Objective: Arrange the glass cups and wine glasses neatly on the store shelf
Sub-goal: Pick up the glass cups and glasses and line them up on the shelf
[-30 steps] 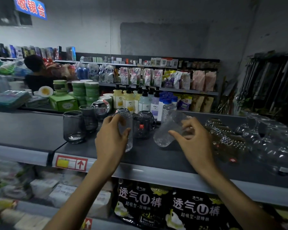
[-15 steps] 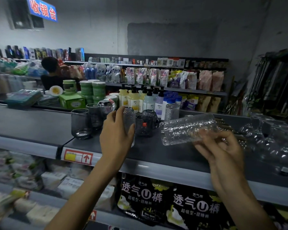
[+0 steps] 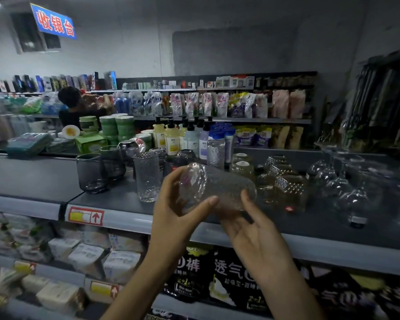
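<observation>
Left grip (image 3: 178, 211) and right grip (image 3: 254, 234) both clasp a textured glass cup (image 3: 217, 183) sideways, centre frame. Left of it, another cup (image 3: 147, 176) stands upright on the shelf (image 3: 44, 176).

walls: grey plaster (image 3: 217, 31) | sign: blue, red characters (image 3: 53, 21) | shelving: stocked (image 3: 217, 120) | light: dim

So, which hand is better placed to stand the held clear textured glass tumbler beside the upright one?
Left, probably: the left hand grips the clear textured glass tumbler nearest the upright textured tumbler; the right hand holds its far end.
</observation>
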The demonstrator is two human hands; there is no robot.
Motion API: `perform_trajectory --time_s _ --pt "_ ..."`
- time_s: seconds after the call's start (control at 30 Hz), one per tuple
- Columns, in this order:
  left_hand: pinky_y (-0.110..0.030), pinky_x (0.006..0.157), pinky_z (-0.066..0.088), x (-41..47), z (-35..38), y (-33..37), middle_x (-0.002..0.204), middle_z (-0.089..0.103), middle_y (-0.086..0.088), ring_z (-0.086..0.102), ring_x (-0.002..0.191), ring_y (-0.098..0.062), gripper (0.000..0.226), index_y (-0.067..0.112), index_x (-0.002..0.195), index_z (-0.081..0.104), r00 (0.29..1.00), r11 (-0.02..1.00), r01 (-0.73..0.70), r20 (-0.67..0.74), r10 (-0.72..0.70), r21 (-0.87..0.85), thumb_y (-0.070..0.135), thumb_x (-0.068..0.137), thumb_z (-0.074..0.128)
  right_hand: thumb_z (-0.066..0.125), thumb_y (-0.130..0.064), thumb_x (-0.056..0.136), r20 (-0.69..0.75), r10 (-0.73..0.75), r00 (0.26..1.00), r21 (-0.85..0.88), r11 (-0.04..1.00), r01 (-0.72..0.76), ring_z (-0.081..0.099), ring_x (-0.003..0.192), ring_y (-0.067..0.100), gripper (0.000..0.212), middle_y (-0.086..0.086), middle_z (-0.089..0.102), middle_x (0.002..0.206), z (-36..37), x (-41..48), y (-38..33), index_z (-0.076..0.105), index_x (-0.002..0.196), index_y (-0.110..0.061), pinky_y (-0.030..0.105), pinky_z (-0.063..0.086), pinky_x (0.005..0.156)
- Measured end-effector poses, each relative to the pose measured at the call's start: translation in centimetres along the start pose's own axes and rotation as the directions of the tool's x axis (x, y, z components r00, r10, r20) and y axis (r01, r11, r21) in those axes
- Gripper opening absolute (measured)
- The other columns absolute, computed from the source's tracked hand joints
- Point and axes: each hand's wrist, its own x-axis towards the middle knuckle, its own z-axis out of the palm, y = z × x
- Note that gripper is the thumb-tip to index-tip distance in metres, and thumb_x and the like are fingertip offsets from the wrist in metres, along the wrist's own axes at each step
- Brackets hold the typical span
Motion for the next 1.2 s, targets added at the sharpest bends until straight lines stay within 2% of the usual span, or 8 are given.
perform_trajectory --time_s 0.2,0.33,0.5,0.73,0.87,0.93,1.03,1.2 --pt "-0.045 0.105 0.054 0.1 -1.2 -0.1 0.133 0.067 0.019 0.067 0.123 -0.015 0.070 0.042 0.131 0.063 0.994 0.985 0.086 -0.083 -0.075 0.151 0.042 0.069 0.095 0.075 -0.029 0.090 0.033 -0.084 0.996 -0.443 0.892 0.089 0.076 0.104 0.031 0.046 0.016 0.077 0.117 -2.7 0.6 0.0 0.060 0.131 -0.015 0.043 0.059 0.098" --pt "-0.017 0.088 0.057 2.3 -1.6 1.0 0.110 0.070 0.034 0.068 0.105 0.006 0.067 0.046 0.124 0.061 0.997 0.945 0.075 -0.043 -0.065 0.319 0.039 0.064 0.090 0.078 -0.027 0.091 0.083 -0.394 0.915 -0.892 0.379 0.245 0.072 0.096 -0.001 0.045 -0.012 0.073 0.117 -3.1 1.2 -0.2 0.061 0.133 -0.028 0.021 0.059 0.082" --pt "-0.037 0.095 0.059 8.1 -1.7 -1.5 0.132 0.068 0.012 0.069 0.107 -0.009 0.089 0.024 0.147 0.056 0.995 0.851 0.079 0.016 -0.101 0.520 0.044 0.069 0.094 0.082 -0.037 0.087 0.260 -0.449 0.855 -0.955 0.009 0.295 0.065 0.111 0.007 0.070 -0.010 0.064 0.134 -1.6 5.8 0.6 0.051 0.150 -0.033 0.034 0.061 0.089" --pt "-0.038 0.088 0.061 12.6 -0.8 -5.8 0.107 0.074 0.008 0.071 0.092 -0.008 0.080 0.018 0.131 0.062 0.994 0.809 0.101 -0.037 -0.098 0.579 0.044 0.064 0.097 0.084 -0.034 0.084 0.207 -0.472 0.857 -0.978 -0.076 0.194 0.070 0.091 0.013 0.044 -0.005 0.072 0.102 -0.8 12.7 0.8 0.069 0.124 -0.025 0.019 0.054 0.069" --pt "-0.034 0.086 0.059 13.7 -0.5 -7.1 0.098 0.069 0.012 0.069 0.093 -0.012 0.082 0.018 0.132 0.061 0.992 0.817 0.124 -0.083 -0.093 0.563 0.047 0.064 0.096 0.082 -0.028 0.086 0.194 -0.489 0.850 -0.981 -0.074 0.182 0.073 0.093 0.015 0.041 -0.004 0.074 0.099 -0.9 14.2 0.7 0.070 0.124 -0.022 0.029 0.060 0.076" --pt "-0.033 0.085 0.058 14.0 -0.4 -7.6 0.093 0.065 0.015 0.069 0.092 -0.011 0.078 0.018 0.131 0.061 0.992 0.829 0.125 -0.083 -0.095 0.546 0.047 0.067 0.094 0.081 -0.025 0.087 0.195 -0.476 0.857 -0.980 -0.072 0.183 0.071 0.087 0.010 0.036 -0.011 0.069 0.089 -0.9 14.6 0.3 0.071 0.122 -0.020 0.019 0.055 0.072" --pt "-0.032 0.087 0.057 14.2 -0.2 -8.4 0.101 0.068 0.010 0.068 0.096 -0.012 0.073 0.019 0.132 0.059 0.991 0.852 0.131 -0.075 -0.108 0.506 0.045 0.072 0.092 0.079 -0.019 0.090 0.183 -0.472 0.862 -0.982 -0.053 0.180 0.068 0.081 0.000 0.028 -0.018 0.066 0.083 -0.9 15.3 0.1 0.071 0.116 -0.024 0.006 0.048 0.065" --pt "-0.029 0.088 0.055 13.4 -0.8 -10.3 0.108 0.064 0.013 0.065 0.101 -0.009 0.061 0.023 0.129 0.055 0.991 0.875 0.130 -0.067 -0.112 0.467 0.039 0.080 0.087 0.079 -0.021 0.090 0.145 -0.519 0.843 -0.982 0.027 0.185 0.073 0.079 0.000 0.020 -0.010 0.075 0.086 -1.2 16.5 0.4 0.070 0.108 -0.017 0.015 0.056 0.068"
